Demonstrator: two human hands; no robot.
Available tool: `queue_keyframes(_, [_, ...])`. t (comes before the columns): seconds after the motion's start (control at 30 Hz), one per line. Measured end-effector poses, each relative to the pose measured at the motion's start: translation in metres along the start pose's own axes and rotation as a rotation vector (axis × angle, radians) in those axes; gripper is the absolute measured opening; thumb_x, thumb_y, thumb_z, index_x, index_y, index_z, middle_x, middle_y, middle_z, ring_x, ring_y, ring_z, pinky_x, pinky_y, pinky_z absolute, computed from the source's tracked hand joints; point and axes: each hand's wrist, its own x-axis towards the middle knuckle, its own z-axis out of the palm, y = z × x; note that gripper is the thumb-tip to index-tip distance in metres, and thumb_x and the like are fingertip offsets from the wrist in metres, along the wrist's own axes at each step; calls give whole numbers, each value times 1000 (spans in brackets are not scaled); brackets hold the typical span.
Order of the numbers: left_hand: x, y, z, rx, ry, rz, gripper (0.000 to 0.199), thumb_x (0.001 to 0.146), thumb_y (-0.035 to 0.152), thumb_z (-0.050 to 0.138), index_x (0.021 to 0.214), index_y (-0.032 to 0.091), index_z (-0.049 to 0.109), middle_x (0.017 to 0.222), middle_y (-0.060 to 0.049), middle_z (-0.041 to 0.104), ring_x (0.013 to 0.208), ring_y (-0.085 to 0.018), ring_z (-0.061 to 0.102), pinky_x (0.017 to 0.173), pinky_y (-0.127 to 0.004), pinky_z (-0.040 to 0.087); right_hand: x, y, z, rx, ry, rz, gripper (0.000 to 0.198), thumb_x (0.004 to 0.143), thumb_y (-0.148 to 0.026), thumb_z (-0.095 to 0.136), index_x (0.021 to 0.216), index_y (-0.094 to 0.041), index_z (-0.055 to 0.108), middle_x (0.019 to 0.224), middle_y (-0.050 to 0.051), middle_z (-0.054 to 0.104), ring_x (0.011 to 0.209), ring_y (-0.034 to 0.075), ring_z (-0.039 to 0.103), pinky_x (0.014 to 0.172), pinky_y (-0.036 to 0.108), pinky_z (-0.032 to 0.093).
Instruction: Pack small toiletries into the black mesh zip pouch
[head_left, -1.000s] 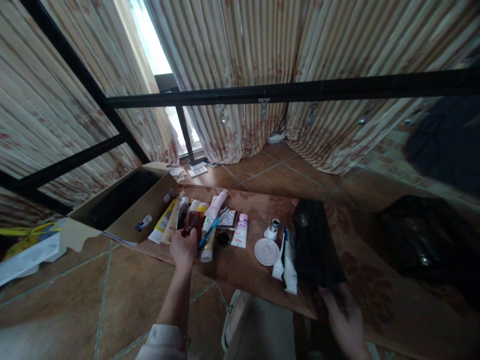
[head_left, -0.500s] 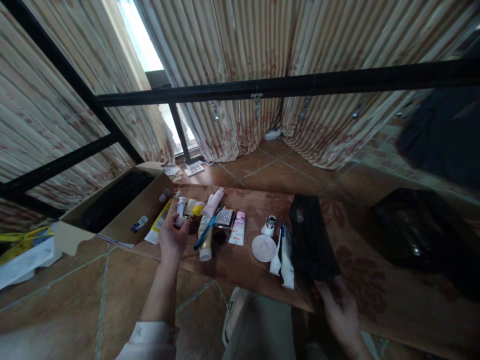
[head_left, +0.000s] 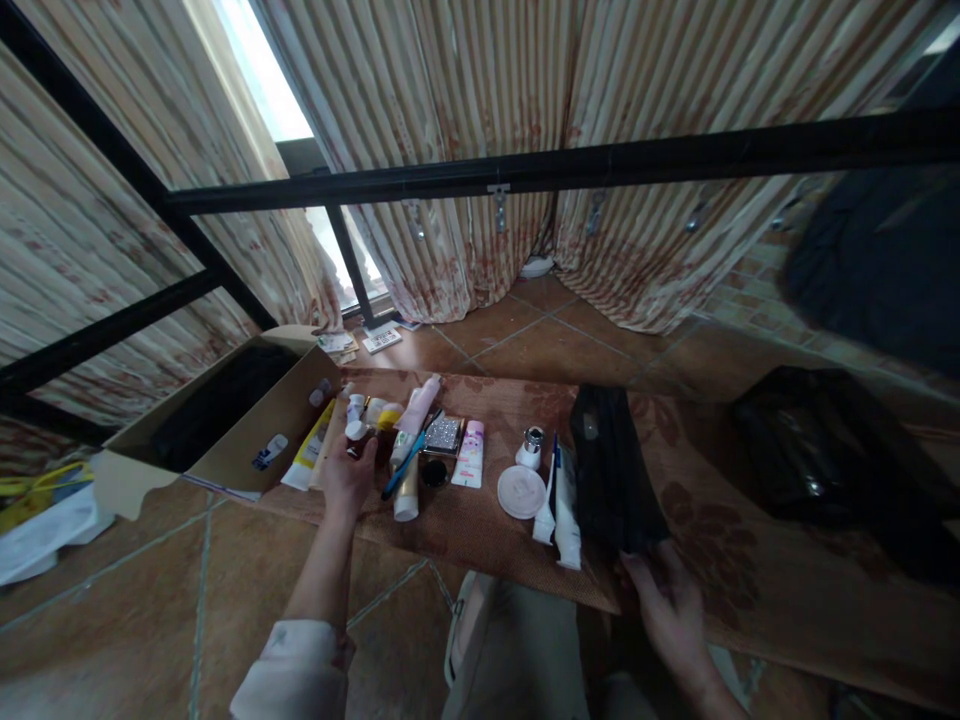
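Observation:
My left hand reaches over the brown mat into a row of cosmetic tubes, its fingers closed on a small white tube. Right beside it lie a yellow tube, a pink tube, a blue pen-like stick and a beige tube. My right hand grips the near end of a black pouch that lies lengthwise on the mat.
Also on the mat are a glittery compact, a pink-white tube, a round white lid, a silver-capped jar and white tubes. An open cardboard box stands left, a black bag right, black metal bars ahead.
My left hand let go of a dark red bottle, shifted left, picked up a small white tube and now holds it low over the row. My right hand stayed at the pouch.

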Motion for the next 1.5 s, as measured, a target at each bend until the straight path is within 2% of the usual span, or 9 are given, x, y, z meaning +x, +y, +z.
queue_keyframes(0.23, [-29, 40, -48, -137, 151, 94, 41, 77, 50, 57, 97, 15, 64, 81, -5, 67, 70, -19, 62, 62, -27, 47, -1, -2, 1, 14, -20, -4, 27, 80, -45, 58, 88, -19, 55, 67, 0, 60, 63, 16, 57, 58, 24, 45])
queue_keyframes(0.33, [-56, 59, -53, -306, -101, 161, 39, 78, 47, 58, 102, 17, 63, 84, -3, 68, 70, -16, 62, 62, -25, 48, 0, -1, 1, 21, -16, -8, 27, 80, -45, 58, 88, -20, 54, 67, -1, 59, 64, 16, 56, 59, 24, 44])
queue_keyframes(0.4, [-75, 66, -43, -344, -320, 203, 36, 78, 45, 58, 99, 17, 63, 80, -2, 68, 67, -15, 62, 60, -24, 47, 0, 0, 2, 30, -9, -4, 27, 80, -45, 58, 87, -19, 54, 67, -1, 60, 64, 16, 57, 59, 24, 44])
queue_keyframes(0.47, [-90, 69, -27, -276, -407, 215, 30, 76, 44, 59, 90, 17, 63, 70, -1, 66, 60, -15, 60, 55, -24, 44, 0, 1, 2, 42, -3, -3, 27, 79, -45, 59, 86, -19, 54, 67, -1, 60, 63, 16, 57, 58, 24, 44])
queue_keyframes(0.6, [-100, 69, -2, -95, -350, 220, 23, 76, 40, 58, 85, 19, 62, 66, -1, 64, 61, -16, 60, 58, -25, 44, 1, 2, 2, 38, -11, -13, 27, 80, -45, 58, 84, -19, 53, 66, 0, 59, 61, 15, 55, 57, 24, 43])
queue_keyframes(0.77, [-94, 70, 2, -9, -259, 216, 22, 77, 40, 58, 84, 19, 62, 63, -1, 62, 59, -17, 59, 59, -25, 43, 0, 1, 3, 51, -18, -19, 24, 81, -42, 57, 89, -20, 54, 66, -2, 58, 61, 15, 56, 57, 24, 43])
queue_keyframes(1.03, [-108, 68, 5, -149, -255, 270, 34, 76, 45, 58, 97, 18, 62, 67, -1, 63, 59, -16, 59, 58, -25, 45, 2, -1, 5, 67, -11, -52, 27, 81, -43, 57, 93, -19, 56, 68, -1, 59, 61, 15, 55, 55, 24, 42])
queue_keyframes(1.3, [-124, 92, 13, -284, -337, 295, 36, 76, 45, 58, 100, 18, 61, 75, -3, 67, 64, -17, 62, 59, -25, 49, 3, 3, 7, 100, -13, -57, 37, 82, -45, 56, 108, -17, 55, 77, 1, 59, 66, 15, 55, 59, 25, 45])
queue_keyframes(1.5, [-129, 91, 20, -272, -255, 309, 37, 76, 44, 59, 100, 17, 61, 74, -3, 65, 61, -16, 61, 57, -25, 48, 4, 2, 8, 101, 27, -94, 36, 80, -44, 58, 105, -18, 59, 74, 2, 60, 63, 14, 54, 56, 24, 44])
